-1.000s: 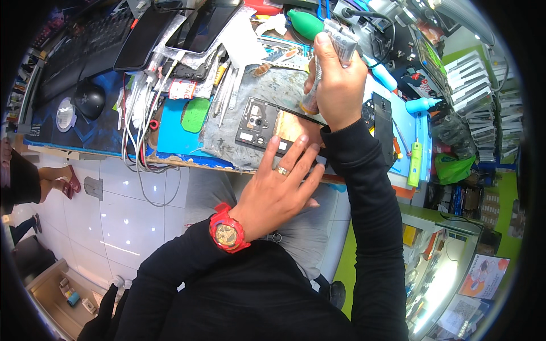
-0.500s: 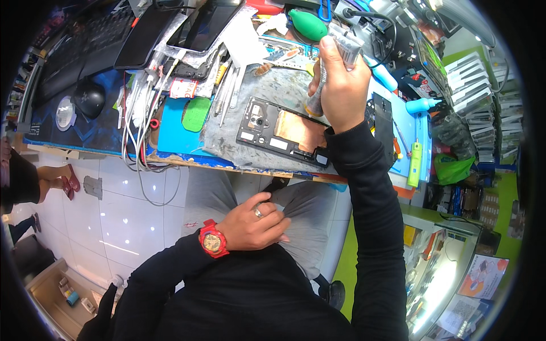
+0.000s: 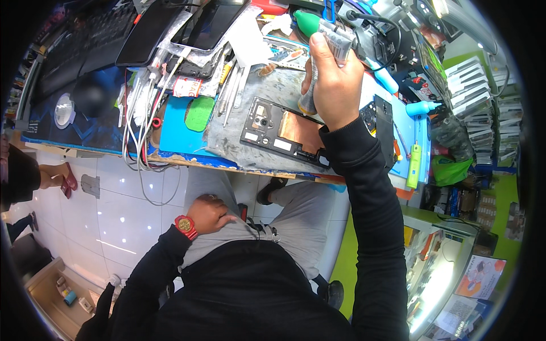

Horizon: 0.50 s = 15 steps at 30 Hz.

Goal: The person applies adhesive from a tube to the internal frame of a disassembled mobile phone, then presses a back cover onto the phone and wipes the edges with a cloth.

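Observation:
My right hand [image 3: 335, 85] is closed around a crumpled grey glue tube [image 3: 336, 45], thumb pressed along it. The tube's yellowish lower end [image 3: 307, 104] points down beside the far edge of a black phone frame [image 3: 267, 134]; whether it touches is unclear. The frame lies on the grey work mat [image 3: 227, 136], with a copper-coloured panel in its middle and a camera opening at its left end. Below the table, my left hand [image 3: 208, 215] rests on my left thigh, thumb stretched out, holding nothing visible; its other fingertips are hidden.
Cables [image 3: 139, 113] hang over the table's front edge. Left of the mat lie dark phones [image 3: 207, 23], a mouse [image 3: 91, 96] and a green pad [image 3: 199, 113]. A green blower bulb [image 3: 307, 24] is behind the tube. To the right are a black phone part [image 3: 384, 125] and a yellow-green tool [image 3: 414, 165].
My left hand has moved left and down from my lap's middle onto my left thigh. My right hand and the tube have shifted slightly left.

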Motion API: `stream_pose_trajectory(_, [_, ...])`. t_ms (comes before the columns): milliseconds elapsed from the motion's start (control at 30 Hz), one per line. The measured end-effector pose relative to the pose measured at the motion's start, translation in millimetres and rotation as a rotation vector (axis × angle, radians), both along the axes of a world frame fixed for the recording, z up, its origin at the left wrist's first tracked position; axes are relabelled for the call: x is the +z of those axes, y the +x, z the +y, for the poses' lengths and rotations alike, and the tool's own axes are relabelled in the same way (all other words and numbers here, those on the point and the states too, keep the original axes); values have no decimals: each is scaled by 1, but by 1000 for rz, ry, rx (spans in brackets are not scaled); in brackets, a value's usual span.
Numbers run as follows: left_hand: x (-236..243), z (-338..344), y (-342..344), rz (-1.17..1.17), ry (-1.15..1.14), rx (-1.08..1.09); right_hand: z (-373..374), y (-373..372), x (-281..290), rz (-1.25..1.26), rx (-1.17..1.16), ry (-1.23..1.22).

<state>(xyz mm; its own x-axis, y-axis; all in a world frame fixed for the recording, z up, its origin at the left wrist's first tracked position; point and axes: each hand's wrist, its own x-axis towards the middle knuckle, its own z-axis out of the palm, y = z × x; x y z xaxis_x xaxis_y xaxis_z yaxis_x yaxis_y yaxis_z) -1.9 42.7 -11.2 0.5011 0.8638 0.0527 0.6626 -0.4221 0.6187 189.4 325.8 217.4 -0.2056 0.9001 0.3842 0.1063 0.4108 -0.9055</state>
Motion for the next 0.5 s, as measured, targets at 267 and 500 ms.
stream_pose_trajectory(267, [-6, 4, 3, -56, 48, 79, 5, -3, -2, 21, -21, 41])
stream_pose_trajectory(500, [-7, 2, 2, -49, 52, 93, 2, -11, 1, -44, 4, 14])
